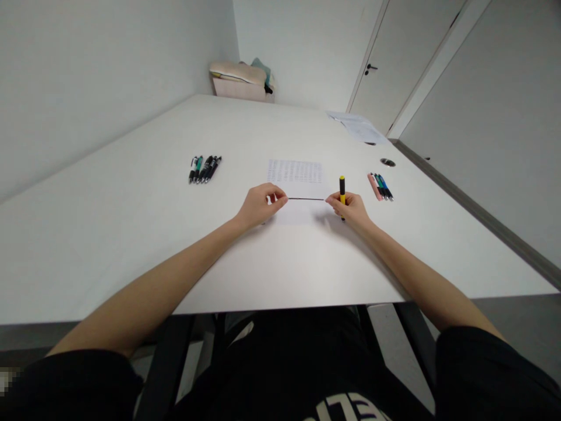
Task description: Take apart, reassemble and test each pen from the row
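Observation:
A thin dark rod [305, 199], much like a pen refill, spans the gap between my two hands above a sheet of paper [302, 188]. My left hand [259, 204] pinches its left end between thumb and fingertips. At the right end, the fingertips of my right hand [350, 209] are closed on the tip. That same hand also grips a yellow-and-black marker [342, 186], held nearly upright with its black end up. Printed rows cover the upper part of the paper; its lower part is blank. The rod's very ends are hidden by my fingers.
Several pens [205, 169] lie side by side at left on the white table [131, 234]. Another group of pens [384, 187] lies at right beside a pink bar-shaped object [374, 186]. Papers [357, 126] rest near the far right edge, close to a round cable hole [388, 162].

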{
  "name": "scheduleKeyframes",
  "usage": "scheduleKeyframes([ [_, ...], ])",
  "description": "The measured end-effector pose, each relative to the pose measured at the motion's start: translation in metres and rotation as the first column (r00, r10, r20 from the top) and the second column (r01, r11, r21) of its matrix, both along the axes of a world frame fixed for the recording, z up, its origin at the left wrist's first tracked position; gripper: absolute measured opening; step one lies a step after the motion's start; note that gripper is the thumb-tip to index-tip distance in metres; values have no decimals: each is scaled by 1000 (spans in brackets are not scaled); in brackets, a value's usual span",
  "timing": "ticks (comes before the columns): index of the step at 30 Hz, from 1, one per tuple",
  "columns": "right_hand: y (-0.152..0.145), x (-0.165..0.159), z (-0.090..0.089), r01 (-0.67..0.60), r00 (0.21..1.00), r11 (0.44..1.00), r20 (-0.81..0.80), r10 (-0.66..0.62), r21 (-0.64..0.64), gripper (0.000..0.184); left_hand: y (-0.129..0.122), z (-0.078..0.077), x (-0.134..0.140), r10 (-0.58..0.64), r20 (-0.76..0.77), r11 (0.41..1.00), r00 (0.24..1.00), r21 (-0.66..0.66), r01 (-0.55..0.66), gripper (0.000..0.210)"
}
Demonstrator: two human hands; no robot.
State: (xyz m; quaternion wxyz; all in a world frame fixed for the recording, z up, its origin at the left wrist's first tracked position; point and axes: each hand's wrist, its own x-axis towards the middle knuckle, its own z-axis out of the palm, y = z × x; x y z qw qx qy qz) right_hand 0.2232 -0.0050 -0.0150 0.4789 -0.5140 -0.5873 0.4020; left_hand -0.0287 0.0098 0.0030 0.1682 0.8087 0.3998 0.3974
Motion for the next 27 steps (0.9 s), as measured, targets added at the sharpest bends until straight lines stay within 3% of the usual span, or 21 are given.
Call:
scheduleKeyframes([
  [7,1,0,-1,14,1000,1000,-6,-14,9,31,3,-3,-3,88,-15,994,996,59,-87,12],
  [16,1,-4,1,15,1000,1000,12,-16,11,29,-12,-5,4,69,-256,963,964,268,2,17],
  [27,0,-7,2,0,1000,1000,-9,0,-3,31,-9,-7,4,96,-251,939,963,345,-3,11],
])
